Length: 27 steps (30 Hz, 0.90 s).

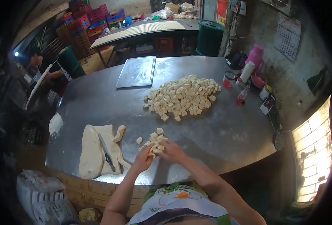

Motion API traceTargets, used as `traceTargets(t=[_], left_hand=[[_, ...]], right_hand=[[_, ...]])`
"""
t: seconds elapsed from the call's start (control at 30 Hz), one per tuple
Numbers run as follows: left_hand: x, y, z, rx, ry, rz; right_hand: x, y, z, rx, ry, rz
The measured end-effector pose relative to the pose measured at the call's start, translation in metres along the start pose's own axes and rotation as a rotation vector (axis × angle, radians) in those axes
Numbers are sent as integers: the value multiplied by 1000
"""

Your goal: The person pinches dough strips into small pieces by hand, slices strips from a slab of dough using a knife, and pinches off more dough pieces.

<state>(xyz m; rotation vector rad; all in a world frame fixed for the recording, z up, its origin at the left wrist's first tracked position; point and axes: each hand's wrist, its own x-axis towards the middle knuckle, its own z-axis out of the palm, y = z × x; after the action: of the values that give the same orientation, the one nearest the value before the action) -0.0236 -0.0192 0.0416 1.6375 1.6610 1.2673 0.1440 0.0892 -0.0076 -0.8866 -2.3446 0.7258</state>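
Several lumpy dough pieces (pixel 156 138) | left hand (pixel 144 158), right hand (pixel 172 152) around them | grip: seemingly grasping some, fingertips half-hidden

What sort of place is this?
Probably a small bakery or dough workshop: a heap of cut dough pieces and a dough slab lie on a large metal table, with stacked crates beyond.

I stand at a grey metal table (pixel 214 137), a patch of white powder (pixel 55 123) at its left edge. To my left lies a wide dough slab (pixel 89 153), a bent dough strip (pixel 118 134) along its right side. Right before me — a small cluster of dough pieces (pixel 159 131). Farther across sit a big heap of dough pieces (pixel 186 95) and a flat tray (pixel 136 72); toward the right edge, a pink flask (pixel 254 58) and bottles (pixel 243 95).
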Motion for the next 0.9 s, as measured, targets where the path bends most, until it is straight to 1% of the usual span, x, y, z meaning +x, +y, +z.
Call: traceTargets(t=[0.03,0.1,0.13,0.17,0.23,0.27,0.3,0.37,0.4,0.43,0.47,0.5,0.53,0.57,0.6,0.63,0.67,0.73,0.77,0.87,0.9], left_hand=[[4,4,4,4,4,-5],[10,16,16,42,133,128],[7,20,19,61,197,188],[6,16,17,67,204,183],[7,-3,5,-86,-68,-45],[7,-8,2,-167,-210,-160],[4,-12,4,-166,-214,-163],[-1,-14,12,193,-377,-193],[-1,-16,17,368,-456,-202],[5,-3,18,363,-463,-195],[5,12,17,209,-467,-66],[0,31,12,47,-471,45],[-2,37,7,-117,-459,153],[8,21,-2,-132,-449,143],[20,-9,-19,-50,-412,-42],[22,-40,-33,33,-389,-233],[14,-71,-46,23,-404,-245],[1,-128,-57,346,-194,-507],[1,-149,-48,338,-201,-514],[16,-185,-9,375,-185,-73],[31,-181,2,277,-208,-97]], right_hand=[[1,-9,-5,148,-99,-9],[0,-26,-14,444,-297,-20],[-2,-30,-17,451,-306,-17],[0,-34,-20,490,-238,-39],[7,-38,-22,562,-91,-83],[6,-36,-18,563,-90,-82],[3,-33,-9,446,-53,-17],[0,-22,16,210,17,116],[4,-9,24,207,15,123],[10,8,28,14,-155,182],[10,24,33,-177,-331,247],[0,27,33,-174,-348,269],[-8,29,30,-65,-297,220],[-7,33,24,38,-244,157],[-7,35,20,145,-193,96],[-13,34,18,148,-212,110],[-22,32,17,207,-226,222],[-24,30,16,309,-244,436],[-18,29,24,305,-251,447],[20,21,59,-56,-52,289],[42,24,68,-59,-63,290]])
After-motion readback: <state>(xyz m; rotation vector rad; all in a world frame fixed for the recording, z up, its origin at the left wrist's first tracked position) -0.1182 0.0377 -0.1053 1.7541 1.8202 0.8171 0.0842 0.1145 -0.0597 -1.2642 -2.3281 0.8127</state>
